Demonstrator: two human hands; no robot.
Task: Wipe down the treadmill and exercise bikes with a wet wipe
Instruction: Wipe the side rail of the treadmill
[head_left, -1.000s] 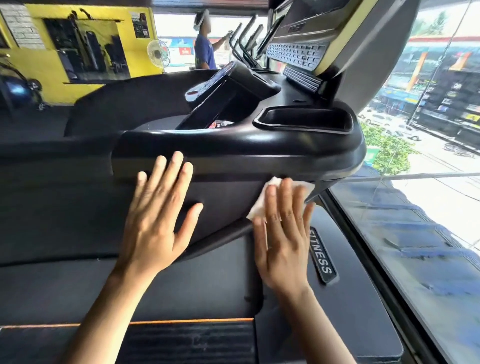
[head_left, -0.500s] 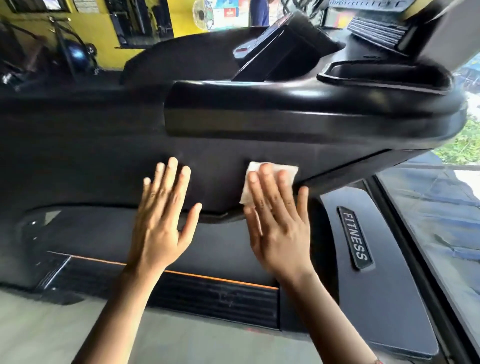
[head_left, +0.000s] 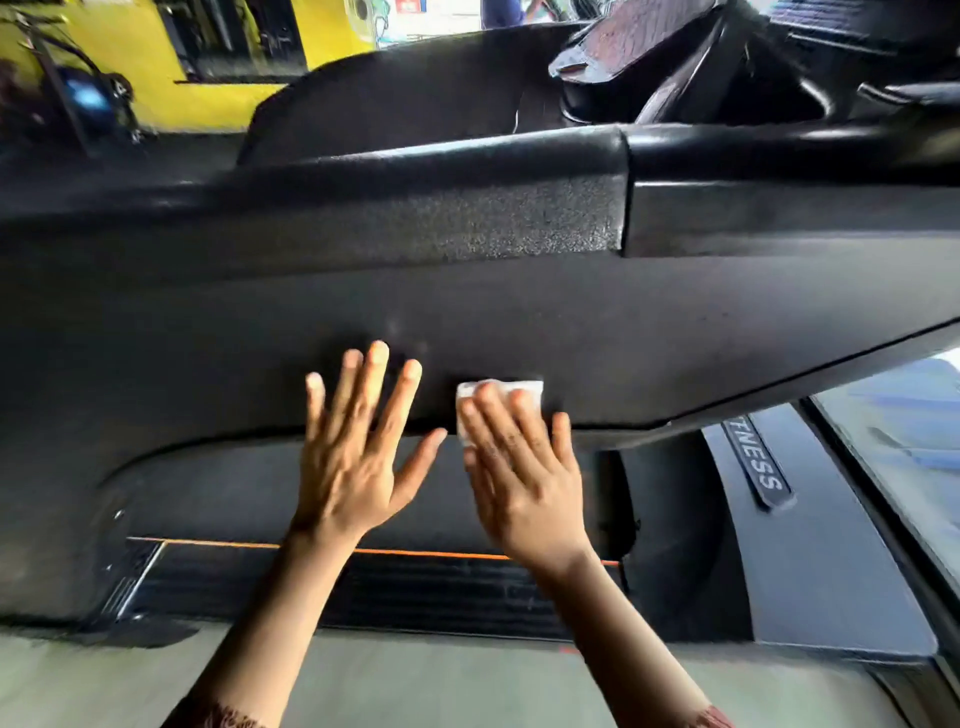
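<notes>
Wet wipe (head_left: 500, 391), folded white, sits flat on the treadmill's (head_left: 519, 322) black panel, mid-scene, just above its lower edge. Right hand (head_left: 524, 467) presses it with straight fingers laid together, no pinch. Left hand (head_left: 358, 452) just left of it, fingers spread flat on the same panel. Risk: nothing grips the wipe, so a stroke past the edge could drop it or bunch it. FITNESS badge (head_left: 756, 460) sits near right.
</notes>
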